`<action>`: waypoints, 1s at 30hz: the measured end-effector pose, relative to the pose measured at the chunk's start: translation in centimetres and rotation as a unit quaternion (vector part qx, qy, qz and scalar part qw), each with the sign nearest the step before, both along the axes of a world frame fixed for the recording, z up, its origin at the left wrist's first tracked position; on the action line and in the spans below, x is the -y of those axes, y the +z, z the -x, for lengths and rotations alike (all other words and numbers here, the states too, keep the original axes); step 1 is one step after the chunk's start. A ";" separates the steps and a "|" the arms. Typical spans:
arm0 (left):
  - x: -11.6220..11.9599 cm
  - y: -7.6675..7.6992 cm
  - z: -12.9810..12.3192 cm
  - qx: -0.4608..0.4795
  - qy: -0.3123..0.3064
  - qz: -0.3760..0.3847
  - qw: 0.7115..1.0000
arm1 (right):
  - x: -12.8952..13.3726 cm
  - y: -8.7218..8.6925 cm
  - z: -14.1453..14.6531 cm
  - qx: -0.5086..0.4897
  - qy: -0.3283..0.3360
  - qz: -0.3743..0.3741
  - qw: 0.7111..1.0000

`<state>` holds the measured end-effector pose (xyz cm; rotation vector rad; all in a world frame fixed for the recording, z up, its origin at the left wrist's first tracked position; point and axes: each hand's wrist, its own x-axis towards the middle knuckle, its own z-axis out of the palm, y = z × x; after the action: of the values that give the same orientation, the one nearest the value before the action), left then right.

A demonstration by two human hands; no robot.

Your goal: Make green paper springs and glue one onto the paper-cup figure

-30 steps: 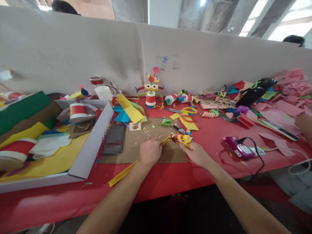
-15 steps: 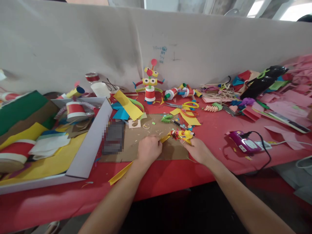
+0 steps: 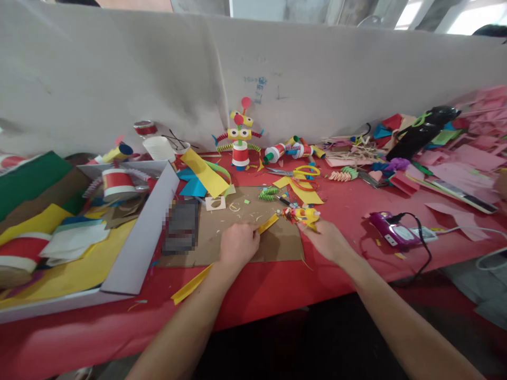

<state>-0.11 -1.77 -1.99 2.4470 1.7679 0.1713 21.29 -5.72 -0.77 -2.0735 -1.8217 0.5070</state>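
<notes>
My left hand point(image 3: 240, 244) is closed on a long yellow paper strip point(image 3: 268, 224). One end of the strip points right from my fingers, and the other comes out under my wrist toward the table's front edge. In my right hand point(image 3: 325, 240) is a small yellow glue gun point(image 3: 304, 215) with reddish bits around its front. Its tip faces left, just apart from the strip's end. Both hands are over a brown cardboard sheet point(image 3: 214, 237) scattered with paper scraps. Beyond the glue gun lie a coiled green paper spring point(image 3: 268, 193) and a dark pen point(image 3: 283, 200).
On the left stands a white box point(image 3: 134, 253) holding craft pieces. Paper-cup figures point(image 3: 240, 154) line the back, near yellow-handled scissors point(image 3: 304, 171). A purple power strip point(image 3: 390, 230) with a cord sits on the right. Pink paper point(image 3: 479, 158) heaps at the far right.
The glue gun has drawn slightly right, off the end of the yellow strip, which now shows uncovered. My left hand still grips the strip. The whole view has shifted a little.
</notes>
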 end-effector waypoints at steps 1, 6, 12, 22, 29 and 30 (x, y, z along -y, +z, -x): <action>0.0 0.0 0.0 0.000 -0.001 0.001 1.000 | -0.1 0.3 -0.8 0.014 -0.006 -0.005 1.000; 0.4 0.2 0.1 -0.010 -0.042 -0.023 0.999 | -1.8 0.4 -5.9 0.208 -0.052 -0.035 0.976; 0.8 0.1 -0.2 -0.066 -0.138 -0.111 0.982 | -4.1 -1.6 -9.7 0.309 -0.089 0.013 0.947; -0.5 1.8 0.6 0.156 -0.004 -0.084 0.984 | -3.6 -0.4 3.2 -0.353 0.087 0.028 0.931; -3.2 5.3 1.4 0.469 0.018 0.174 0.866 | -7.7 0.7 7.2 -0.694 0.068 0.025 0.717; -3.4 5.4 1.3 0.470 0.010 0.183 0.864 | -8.0 0.5 7.3 -0.695 0.056 0.006 0.717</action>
<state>-1.41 1.67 3.37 1.6029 1.2111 0.7884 13.97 2.29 -0.28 -0.8612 -0.9056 1.5324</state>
